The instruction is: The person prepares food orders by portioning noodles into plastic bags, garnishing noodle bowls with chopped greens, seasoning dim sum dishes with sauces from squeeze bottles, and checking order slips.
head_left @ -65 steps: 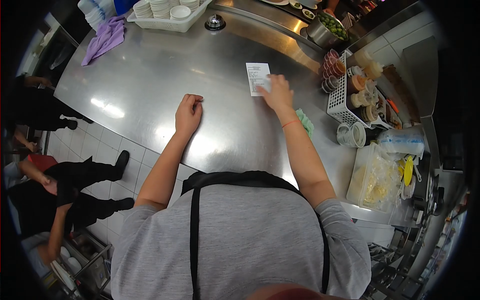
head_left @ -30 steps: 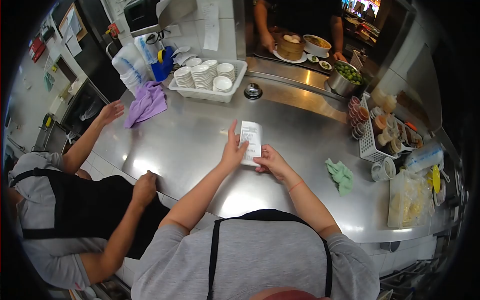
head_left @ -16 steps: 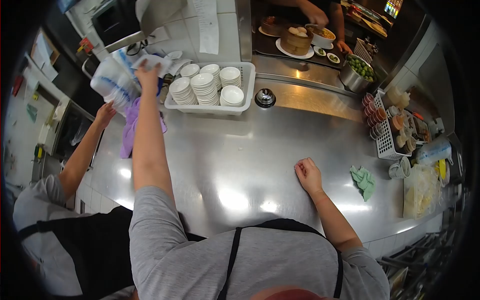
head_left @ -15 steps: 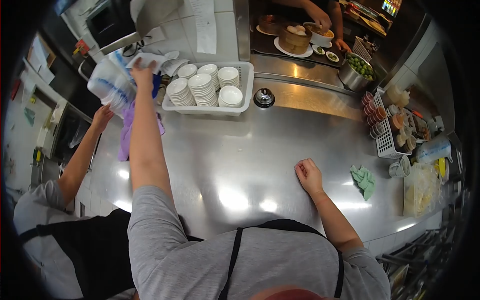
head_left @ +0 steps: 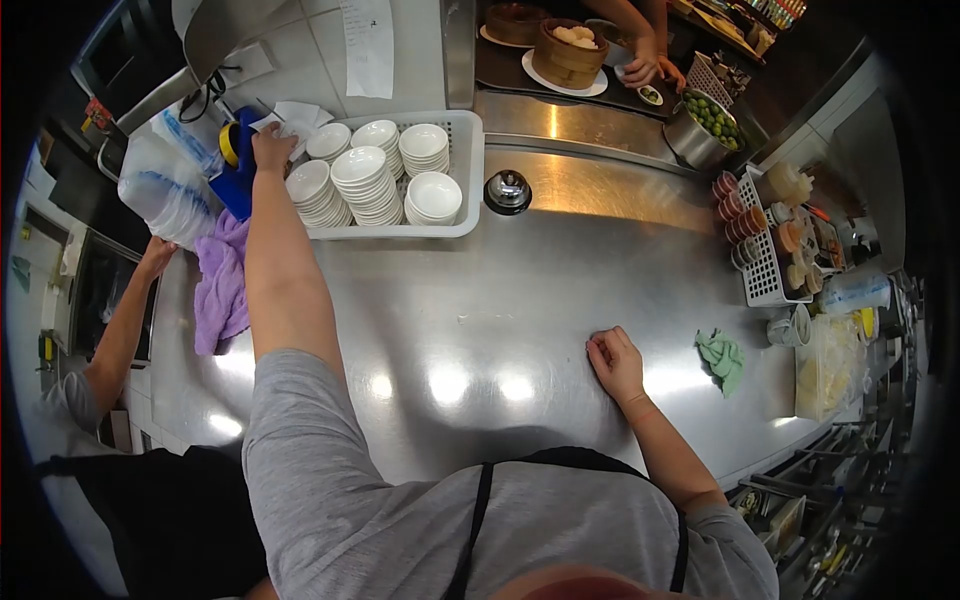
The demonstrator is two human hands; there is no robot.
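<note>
My left hand (head_left: 272, 147) reaches to the back left, its fingers curled at a piece of white paper (head_left: 265, 122). Just left of it stands a blue tape dispenser (head_left: 236, 180) with a yellow roll (head_left: 229, 146). More white paper slips (head_left: 303, 117) lie behind and to the right of the hand. Below my left wrist a purple cloth (head_left: 221, 285) is crumpled on the steel counter (head_left: 480, 310). My right hand (head_left: 614, 362) rests on the counter with its fingers loosely closed and nothing visible in them. A green cloth (head_left: 720, 360) lies to its right.
A white basket (head_left: 462, 150) holds stacked small dishes (head_left: 362, 180); a call bell (head_left: 508, 190) stands beside it. At left, a co-worker's hand (head_left: 156, 255) touches wrapped plastic stacks (head_left: 165, 190). Across the pass, another person's hands (head_left: 645, 68) are near steamers (head_left: 570, 58). A condiment basket (head_left: 762, 245) stands right.
My left hand has come down from holding up a white flat thing to the paper beside the tape dispenser, which now shows. The person's hands across the pass moved from a bowl to a small dish.
</note>
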